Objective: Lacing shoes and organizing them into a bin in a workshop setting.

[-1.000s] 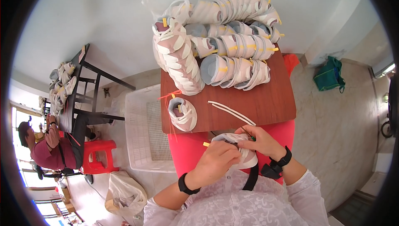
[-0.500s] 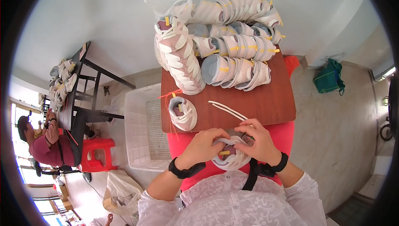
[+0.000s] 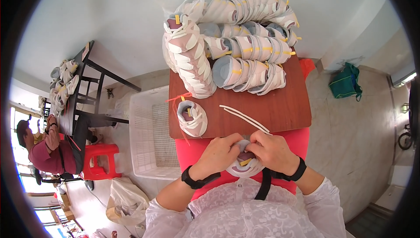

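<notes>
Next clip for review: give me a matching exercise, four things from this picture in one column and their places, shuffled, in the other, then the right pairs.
Things:
1. shoe upper
2. white laces
3. white crate
4. green bag

Places:
A. on the floor to the right of the table
B. held between the left hand and the right hand
C. on the floor just left of the wooden table
D. lying loose on the table top, in front of the stacked shoe uppers

Pairs: 1-B, 2-D, 3-C, 4-A
</notes>
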Motion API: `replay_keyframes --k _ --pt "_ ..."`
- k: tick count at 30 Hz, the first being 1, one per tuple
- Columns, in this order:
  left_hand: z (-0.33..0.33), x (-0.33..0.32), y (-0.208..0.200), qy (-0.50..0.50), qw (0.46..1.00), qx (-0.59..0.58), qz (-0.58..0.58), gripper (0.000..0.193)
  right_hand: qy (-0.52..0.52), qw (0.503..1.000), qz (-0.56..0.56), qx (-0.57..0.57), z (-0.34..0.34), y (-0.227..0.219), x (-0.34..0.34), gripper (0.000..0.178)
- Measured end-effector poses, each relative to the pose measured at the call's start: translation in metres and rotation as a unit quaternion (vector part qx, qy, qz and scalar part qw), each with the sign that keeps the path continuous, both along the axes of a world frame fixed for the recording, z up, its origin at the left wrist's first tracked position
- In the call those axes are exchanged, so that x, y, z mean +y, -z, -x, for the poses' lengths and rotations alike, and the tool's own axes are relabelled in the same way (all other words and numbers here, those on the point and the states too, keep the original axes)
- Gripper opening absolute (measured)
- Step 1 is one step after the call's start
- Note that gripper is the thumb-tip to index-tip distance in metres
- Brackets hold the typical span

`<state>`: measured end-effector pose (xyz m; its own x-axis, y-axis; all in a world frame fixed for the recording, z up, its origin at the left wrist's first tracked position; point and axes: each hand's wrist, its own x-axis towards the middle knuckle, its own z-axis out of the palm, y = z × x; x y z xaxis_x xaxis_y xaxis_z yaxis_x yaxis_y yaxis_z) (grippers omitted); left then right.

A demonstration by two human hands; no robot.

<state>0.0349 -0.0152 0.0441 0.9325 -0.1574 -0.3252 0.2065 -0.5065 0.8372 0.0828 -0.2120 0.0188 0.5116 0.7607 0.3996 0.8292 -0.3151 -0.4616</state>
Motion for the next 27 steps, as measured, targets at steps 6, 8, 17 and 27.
replay_keyframes --k 6,8,17,27 --pt "0.0 0.0 0.004 -0.009 0.999 -0.031 0.04 0.02 0.026 0.992 -0.053 0.115 0.002 -0.002 0.005 0.011" --pt "0.0 0.002 0.008 -0.007 0.998 -0.045 0.044 0.019 0.025 0.989 -0.077 0.121 0.003 -0.001 0.006 0.015" --pt "-0.001 -0.007 0.0 -0.017 0.997 -0.069 0.026 0.017 0.061 0.975 -0.141 0.163 0.016 -0.003 0.014 0.013" --pt "-0.006 -0.005 -0.009 -0.06 0.998 -0.02 0.026 0.019 0.068 0.967 -0.177 0.171 0.006 -0.004 0.013 0.013"
